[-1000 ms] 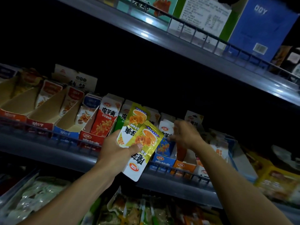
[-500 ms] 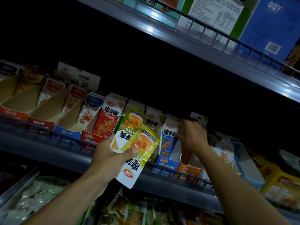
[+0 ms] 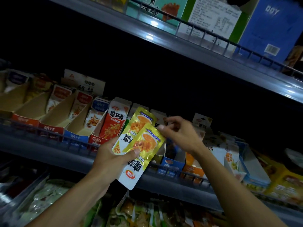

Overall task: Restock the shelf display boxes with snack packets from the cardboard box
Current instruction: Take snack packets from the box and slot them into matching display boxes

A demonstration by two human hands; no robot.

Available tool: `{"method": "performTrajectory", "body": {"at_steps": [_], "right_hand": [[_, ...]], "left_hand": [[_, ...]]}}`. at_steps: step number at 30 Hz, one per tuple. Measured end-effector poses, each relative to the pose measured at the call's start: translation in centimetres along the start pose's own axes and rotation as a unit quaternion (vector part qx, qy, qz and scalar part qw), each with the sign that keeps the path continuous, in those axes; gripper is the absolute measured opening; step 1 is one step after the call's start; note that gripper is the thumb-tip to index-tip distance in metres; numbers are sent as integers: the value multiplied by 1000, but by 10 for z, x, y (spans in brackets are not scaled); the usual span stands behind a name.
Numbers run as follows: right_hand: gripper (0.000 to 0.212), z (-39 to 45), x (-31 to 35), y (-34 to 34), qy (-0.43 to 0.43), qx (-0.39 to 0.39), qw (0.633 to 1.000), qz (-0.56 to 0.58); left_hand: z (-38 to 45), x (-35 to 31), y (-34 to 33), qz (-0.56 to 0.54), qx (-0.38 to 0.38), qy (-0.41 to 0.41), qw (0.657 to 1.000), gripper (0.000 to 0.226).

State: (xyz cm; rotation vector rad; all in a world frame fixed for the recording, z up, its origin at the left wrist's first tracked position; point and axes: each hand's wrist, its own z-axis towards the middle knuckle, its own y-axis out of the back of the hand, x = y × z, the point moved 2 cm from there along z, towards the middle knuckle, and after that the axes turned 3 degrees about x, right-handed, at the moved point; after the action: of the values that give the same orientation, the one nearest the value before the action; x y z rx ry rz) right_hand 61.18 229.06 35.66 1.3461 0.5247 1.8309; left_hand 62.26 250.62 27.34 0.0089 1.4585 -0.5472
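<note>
My left hand [image 3: 113, 158] grips two yellow snack packets [image 3: 146, 143], fanned and upside down, in front of the middle shelf. My right hand [image 3: 180, 136] hovers just right of them with loosely curled fingers, its thumb tip at the front packet's top corner; whether it touches is unclear. Behind the packets stand the display boxes: a red one [image 3: 96, 140] full of red packets, a blue one [image 3: 173, 163] and an orange one [image 3: 192, 171]. The cardboard box is out of view.
A wire rail [image 3: 49, 133] runs along the middle shelf's front. Several part-filled display boxes [image 3: 32, 104] stand at the left. The upper shelf [image 3: 196, 51] carries large cartons, one blue [image 3: 270, 27]. Bagged goods [image 3: 49, 199] lie on the shelf below.
My right hand has drawn back from the blue and orange display boxes and come left to the yellow packets. My left hand has held its two packets nearly still.
</note>
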Motion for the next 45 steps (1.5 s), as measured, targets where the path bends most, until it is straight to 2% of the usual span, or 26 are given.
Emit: {"method": "performTrajectory", "body": {"at_steps": [2,4,7,9,13,15,17,19,21,22,23,24,26,28,31,33,36,38,39,41,45], "right_hand": [[82,-15,19,-14,-27,113,991,64],[77,-22,28,-23,-45,151,980,122],[56,-28,33,-32,-69,128,965,220],[43,-32,37,-36,-74,102,962,241],[20,-40,41,-36,-92,68,961,252],[13,-44,38,-34,-104,57,962,245],[14,-49,35,-34,-116,67,966,221],[22,-53,38,-32,-103,89,981,138],[61,-56,47,-28,-66,110,992,-2],[81,-57,55,-28,-39,128,990,-37],[90,-59,64,-30,-20,161,986,-48],[87,-61,71,-33,-9,200,979,-37],[54,-63,80,-38,-4,272,962,-13],[27,-66,84,-40,-11,291,957,11],[16,-70,81,-39,-58,266,954,122],[24,-69,75,-39,-97,205,949,219],[41,-63,70,-45,-127,92,916,368],[47,-63,69,-53,-142,68,886,436],[45,-65,69,-57,-150,68,881,444],[37,-65,66,-53,-142,57,903,402],[60,-53,58,-11,-96,-12,938,332]], "left_hand": [[-4,-4,3,23,2,-5,1000,26],[-8,-8,7,36,4,-7,999,25],[-12,-13,14,36,2,-10,999,24],[-15,-16,19,31,13,-2,999,26],[-24,-22,32,66,84,24,994,53],[-29,-23,39,63,78,31,994,51],[-30,-25,46,62,43,26,997,36],[-30,-28,52,96,14,18,995,13],[-30,-33,53,131,17,9,991,6],[-29,-35,51,144,26,7,989,6],[-30,-37,48,155,38,5,987,7],[-30,-39,46,164,53,3,985,7],[-30,-44,41,168,83,-4,982,16],[-31,-48,37,135,102,-2,986,27],[-33,-52,33,35,95,23,995,29],[-36,-51,29,6,109,41,993,31],[-41,-39,17,95,141,56,984,35],[-43,-32,7,112,123,48,985,28],[-43,-31,5,113,105,40,987,24],[-39,-30,6,125,85,24,988,18],[-31,-27,15,163,127,19,978,26]]}}
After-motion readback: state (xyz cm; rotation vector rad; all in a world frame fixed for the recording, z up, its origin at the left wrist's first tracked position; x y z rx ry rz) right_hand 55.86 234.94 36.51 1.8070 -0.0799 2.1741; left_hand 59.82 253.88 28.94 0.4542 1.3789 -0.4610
